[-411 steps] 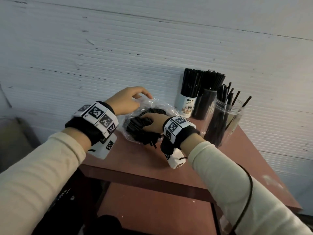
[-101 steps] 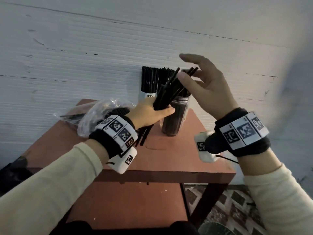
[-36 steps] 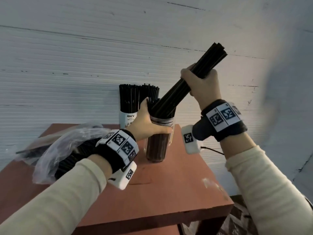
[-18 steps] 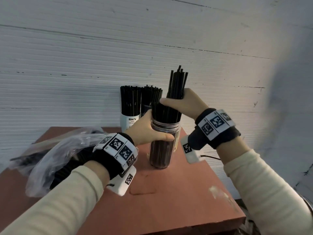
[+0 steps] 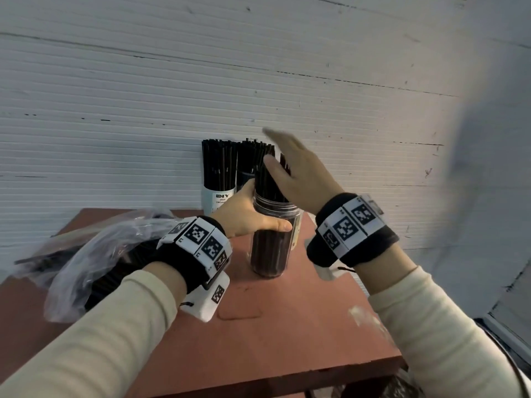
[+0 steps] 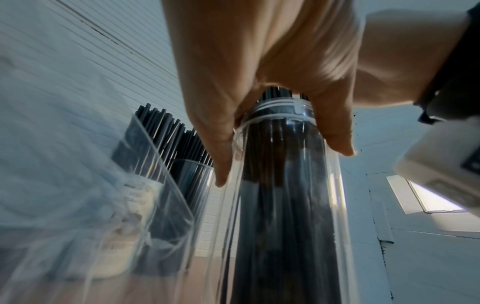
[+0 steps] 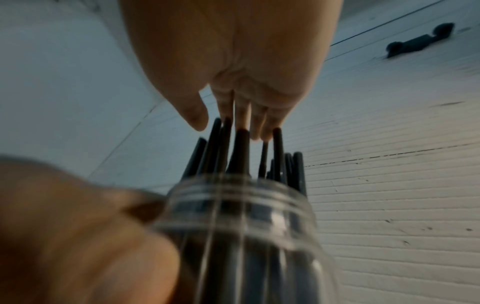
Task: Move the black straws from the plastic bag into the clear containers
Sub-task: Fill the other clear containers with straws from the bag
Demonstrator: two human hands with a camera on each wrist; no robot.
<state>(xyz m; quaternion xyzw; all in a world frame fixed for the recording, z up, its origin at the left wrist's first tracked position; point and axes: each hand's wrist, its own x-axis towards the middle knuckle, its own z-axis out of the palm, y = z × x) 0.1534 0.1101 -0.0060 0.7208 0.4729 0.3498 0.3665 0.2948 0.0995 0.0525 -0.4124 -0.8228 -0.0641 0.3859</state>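
A clear jar (image 5: 270,245) (image 6: 288,205) (image 7: 249,236) full of black straws (image 5: 268,179) (image 7: 241,152) stands upright on the red-brown table (image 5: 287,340). My left hand (image 5: 247,216) (image 6: 272,82) grips the jar just below its threaded neck, thumb in front. My right hand (image 5: 296,170) (image 7: 233,72) hovers flat over the straw tops with straight fingers and holds nothing; whether they touch the tops is unclear. The plastic bag (image 5: 94,254) with more black straws lies at the table's left.
Two more containers packed with black straws (image 5: 219,173) (image 5: 253,162) (image 6: 155,156) stand against the white ribbed wall behind the jar. The table's right and front edges are close. Floor shows at the lower right.
My right hand let go of the straw bundle, which has dropped into the jar, and now spreads flat above it. My left hand keeps its hold on the jar.
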